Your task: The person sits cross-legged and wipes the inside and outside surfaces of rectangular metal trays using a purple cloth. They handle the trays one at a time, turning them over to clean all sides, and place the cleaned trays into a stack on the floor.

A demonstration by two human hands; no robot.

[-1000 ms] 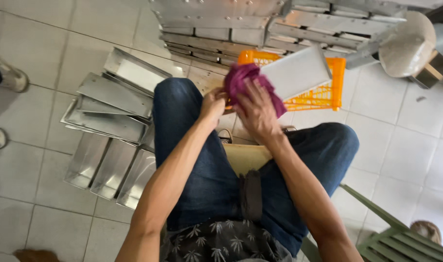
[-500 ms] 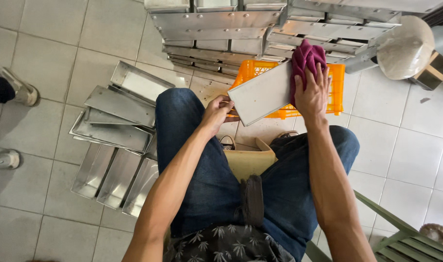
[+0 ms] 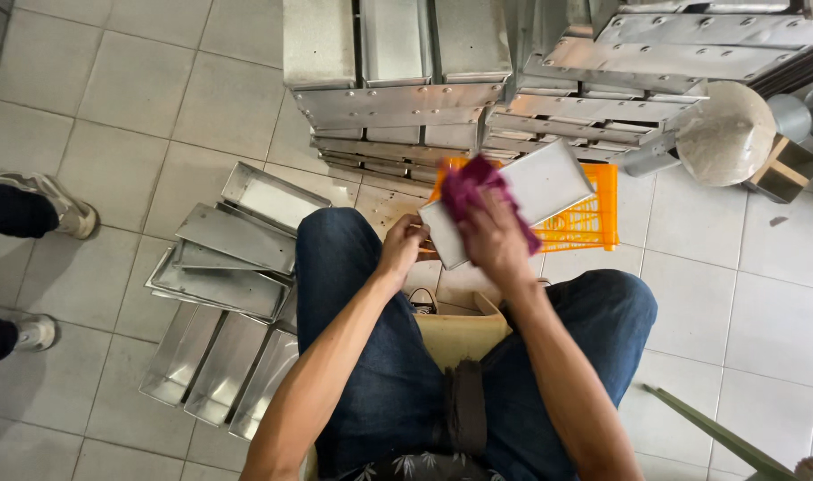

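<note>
gripping the near left end of the metal tray (image 3: 549, 183), the left hand (image 3: 405, 251) steadies it; its long axis rises right, the right hand (image 3: 495, 240) pressing a purple cloth (image 3: 467, 189) on it.

- Cloth (image 3: 467, 187): magenta-purple.
- Tray (image 3: 549, 183) in hand: dull silver-grey.
- Crate (image 3: 585, 218): bright orange, grid pattern.
- Jeans (image 3: 371, 374): dark blue denim.
- Floor tiles (image 3: 157, 98): pale grey, square grid.
- Stacked pans (image 3: 237, 258): shiny silver.
- Shirt hem (image 3: 424, 465): black with pale leaf print.
</note>
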